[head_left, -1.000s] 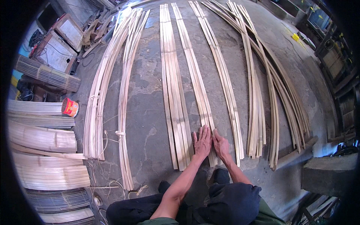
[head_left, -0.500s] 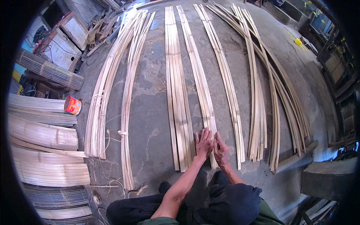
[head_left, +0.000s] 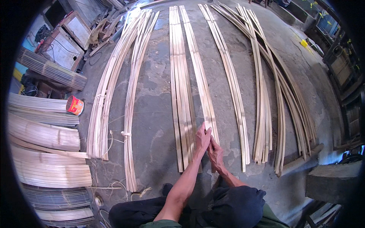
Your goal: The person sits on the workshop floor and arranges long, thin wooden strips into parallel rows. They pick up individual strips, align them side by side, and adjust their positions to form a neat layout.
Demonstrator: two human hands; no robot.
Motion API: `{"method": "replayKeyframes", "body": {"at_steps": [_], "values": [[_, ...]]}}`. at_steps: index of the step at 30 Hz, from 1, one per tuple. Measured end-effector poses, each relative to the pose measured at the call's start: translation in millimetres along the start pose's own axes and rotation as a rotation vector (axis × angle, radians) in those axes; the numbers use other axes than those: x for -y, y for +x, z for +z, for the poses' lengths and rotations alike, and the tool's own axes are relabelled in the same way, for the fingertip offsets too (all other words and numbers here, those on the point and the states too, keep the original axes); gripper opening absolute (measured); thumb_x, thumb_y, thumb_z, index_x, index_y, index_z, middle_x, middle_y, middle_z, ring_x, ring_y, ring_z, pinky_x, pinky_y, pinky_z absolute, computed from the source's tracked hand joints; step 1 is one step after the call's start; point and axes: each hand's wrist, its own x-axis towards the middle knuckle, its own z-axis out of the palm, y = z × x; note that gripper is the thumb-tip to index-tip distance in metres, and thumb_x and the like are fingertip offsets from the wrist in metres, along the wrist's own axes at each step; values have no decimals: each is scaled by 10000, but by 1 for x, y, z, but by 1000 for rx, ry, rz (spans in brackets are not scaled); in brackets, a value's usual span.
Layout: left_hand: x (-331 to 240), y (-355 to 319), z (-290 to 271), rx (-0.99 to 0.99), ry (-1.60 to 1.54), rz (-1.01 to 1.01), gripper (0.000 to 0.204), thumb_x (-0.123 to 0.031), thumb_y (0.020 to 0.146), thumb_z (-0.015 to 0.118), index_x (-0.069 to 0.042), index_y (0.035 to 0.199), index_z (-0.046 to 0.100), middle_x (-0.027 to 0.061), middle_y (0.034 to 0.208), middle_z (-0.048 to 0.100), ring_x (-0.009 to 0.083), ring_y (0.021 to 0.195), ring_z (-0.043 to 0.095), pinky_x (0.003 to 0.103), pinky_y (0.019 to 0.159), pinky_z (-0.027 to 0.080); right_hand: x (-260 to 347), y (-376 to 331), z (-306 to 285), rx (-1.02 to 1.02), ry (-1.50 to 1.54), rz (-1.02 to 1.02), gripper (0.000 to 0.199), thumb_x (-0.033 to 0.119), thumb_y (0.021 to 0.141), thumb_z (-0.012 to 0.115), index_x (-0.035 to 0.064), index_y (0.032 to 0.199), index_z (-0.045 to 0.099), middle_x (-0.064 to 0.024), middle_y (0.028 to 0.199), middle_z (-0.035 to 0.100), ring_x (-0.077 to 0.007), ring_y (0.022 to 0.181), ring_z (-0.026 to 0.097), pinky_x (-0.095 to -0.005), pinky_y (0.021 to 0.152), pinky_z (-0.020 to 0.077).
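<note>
My left hand [head_left: 203,137] is closed around the near part of a narrow group of pale bamboo strips [head_left: 200,81], thumb and fingertips pinching its edge. Just below and to the right, my right hand [head_left: 216,155] closes on the same strips nearer their end, which it partly hides. Left of this group lies a wider row of bamboo strips [head_left: 178,76], side by side and lengthwise on the floor. My left forearm passes over the near end of that row. Another narrow group of strips [head_left: 230,81] lies apart to the right.
Crossed loose strips [head_left: 262,95] spread at the right. Two bundles lie left, the nearer tied bundle [head_left: 131,98] beside a larger bundle [head_left: 110,91]. Stacked slatted panels [head_left: 49,171] and a red tin [head_left: 75,105] line the left side. A concrete block [head_left: 334,182] stands at right.
Both hands have shifted a little left and gone from stretched fingers lying on the strips to gripping them. The near end of the narrow group has moved slightly left, toward the wider row.
</note>
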Motion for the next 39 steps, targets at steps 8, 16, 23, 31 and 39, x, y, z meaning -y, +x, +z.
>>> {"method": "replayKeyframes", "body": {"at_steps": [8,16,23,31,39], "values": [[40,9,6,-73,171,133,570,-177,858,584,85,1348,458,267,958,644,364,864,653,419,778,509,6,-3,1,100,-216,-67,470,131,978,522,83,1435,421,-241,953,672,-173,824,646,-311,730,501],[38,16,12,-43,306,140,560,-135,815,607,107,1302,477,276,911,561,418,877,584,474,761,471,-10,16,-11,221,-490,-199,534,116,914,535,92,1430,399,-294,839,612,-462,773,613,-485,685,479],[26,14,17,97,346,74,550,-122,885,556,85,1369,396,253,1019,501,389,908,570,452,758,479,-20,18,-22,215,-541,-163,501,132,913,535,99,1403,437,-280,776,600,-452,731,602,-507,668,465],[26,9,7,-46,348,102,525,-121,862,552,79,1335,441,269,1005,526,409,889,588,456,764,489,-2,12,-14,253,-392,-134,444,107,895,540,123,1338,513,-265,843,621,-418,777,628,-466,693,480],[34,9,-15,-118,342,63,498,-165,851,561,71,1284,494,260,997,541,410,976,565,467,830,462,8,14,7,337,-196,-141,439,40,862,522,105,1295,542,-231,1018,647,-379,946,648,-402,830,493]]}}
